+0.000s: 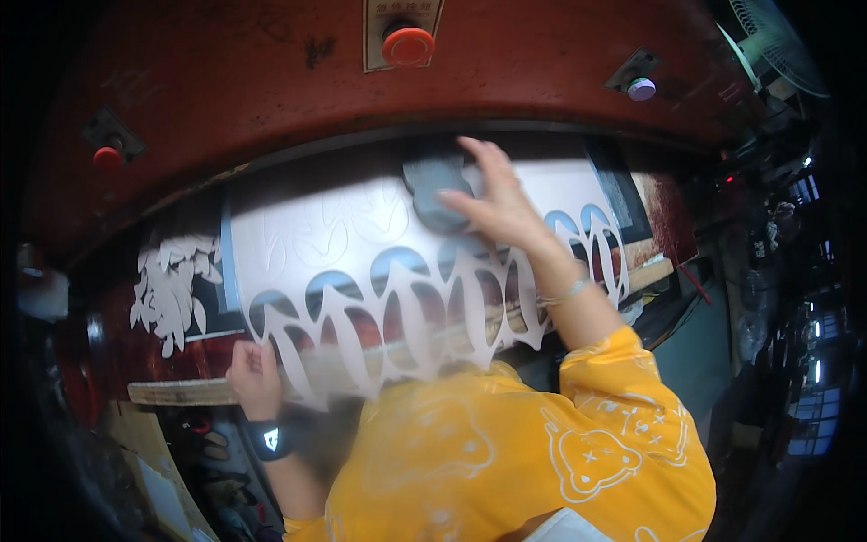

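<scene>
A white sheet point(361, 242) lies across the work surface, with a row of large curved cutouts along its near side and fainter sole-shaped outlines farther back. At its near left corner my left hand point(255, 375) is closed, pinching the sheet's edge. Farther back, my right hand point(501, 203) reaches over a dark blue-grey cutting die point(433, 191) with a waisted, sole-like outline. Its thumb lies over the die and its fingers are at the die's far right side; motion blurs both. The cut strips of the sheet hang over the front edge, towards my yellow shirt.
A red machine beam point(262, 81) spans the back, carrying a red push button point(408, 46), another red button point(107, 159) and a pale purple one point(641, 88). White leaf-shaped offcuts point(176, 280) are heaped at the left. A wooden strip point(185, 393) edges the front. A fan point(778, 45) stands far right.
</scene>
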`<action>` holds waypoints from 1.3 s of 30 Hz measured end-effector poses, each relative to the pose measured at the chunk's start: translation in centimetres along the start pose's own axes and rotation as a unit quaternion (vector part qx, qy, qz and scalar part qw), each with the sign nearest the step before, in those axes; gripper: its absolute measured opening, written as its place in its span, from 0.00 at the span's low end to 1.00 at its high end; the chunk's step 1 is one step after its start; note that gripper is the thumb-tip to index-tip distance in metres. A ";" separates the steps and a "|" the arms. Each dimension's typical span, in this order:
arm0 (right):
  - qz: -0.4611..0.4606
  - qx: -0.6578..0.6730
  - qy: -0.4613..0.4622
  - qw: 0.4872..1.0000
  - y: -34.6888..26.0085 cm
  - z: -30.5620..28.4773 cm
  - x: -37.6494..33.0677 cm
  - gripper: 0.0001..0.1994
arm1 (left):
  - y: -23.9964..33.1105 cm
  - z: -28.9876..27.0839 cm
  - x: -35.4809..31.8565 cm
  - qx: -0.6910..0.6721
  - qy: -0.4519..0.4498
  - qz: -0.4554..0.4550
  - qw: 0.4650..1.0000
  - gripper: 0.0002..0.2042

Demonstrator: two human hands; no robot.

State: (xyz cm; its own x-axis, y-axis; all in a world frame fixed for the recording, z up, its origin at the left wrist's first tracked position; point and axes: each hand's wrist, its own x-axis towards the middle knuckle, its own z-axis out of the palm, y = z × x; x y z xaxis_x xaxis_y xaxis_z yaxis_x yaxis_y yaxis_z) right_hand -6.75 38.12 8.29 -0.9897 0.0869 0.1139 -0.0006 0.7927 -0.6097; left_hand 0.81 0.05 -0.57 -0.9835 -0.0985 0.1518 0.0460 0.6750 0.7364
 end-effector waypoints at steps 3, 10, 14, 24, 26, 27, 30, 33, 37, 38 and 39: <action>0.004 -0.093 0.017 0.996 -1.2 4.0 3.4 0.40 | -0.5 -0.2 0.1 0.024 -0.012 -0.018 0.999 0.10; 0.010 0.193 -0.016 0.981 1.8 -0.7 4.5 0.34 | -0.3 -0.3 0.0 -0.062 -0.017 -0.067 0.996 0.11; 0.014 0.030 0.041 0.999 3.8 -1.9 4.2 0.32 | 0.1 -0.3 0.0 -0.051 -0.025 -0.049 0.997 0.11; 0.024 -0.123 0.040 0.991 4.2 -0.7 4.3 0.33 | -0.4 -0.1 -0.2 -0.038 -0.015 -0.056 0.998 0.10; -0.024 -0.065 0.040 0.997 5.3 -1.5 4.1 0.32 | -0.3 -0.2 -0.3 -0.045 -0.015 -0.057 0.997 0.10; 0.005 -0.028 0.079 0.996 6.0 -2.0 4.0 0.31 | -0.3 -0.2 -0.3 -0.052 -0.012 -0.050 0.997 0.10; -0.020 0.042 0.293 0.955 8.2 -4.6 4.2 0.29 | -0.5 -0.4 -0.2 -0.059 -0.013 -0.023 0.998 0.11; -0.029 0.027 0.511 0.859 9.6 -9.0 5.2 0.31 | -0.8 -0.4 0.0 -0.056 -0.017 0.016 0.998 0.11; -0.072 0.033 0.629 0.773 9.2 -13.8 6.8 0.34 | -1.3 -0.4 0.1 -0.046 -0.005 0.057 0.997 0.11; -0.089 0.046 0.625 0.774 9.1 -14.4 7.0 0.34 | -1.4 -0.4 0.1 -0.043 -0.004 0.061 0.997 0.11; -0.040 -0.024 0.579 0.814 9.0 -14.6 6.9 0.35 | -1.6 -0.4 0.1 -0.035 0.000 0.075 0.997 0.12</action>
State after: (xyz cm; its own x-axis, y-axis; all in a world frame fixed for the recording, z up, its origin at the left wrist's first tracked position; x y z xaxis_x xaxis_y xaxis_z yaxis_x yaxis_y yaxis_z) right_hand -11.51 54.69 15.06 -0.1874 0.5218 0.8322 -0.0257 0.8443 -0.5352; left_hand 0.67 -1.30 -1.42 -0.9647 -0.0001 0.2632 0.2044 0.6299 0.7493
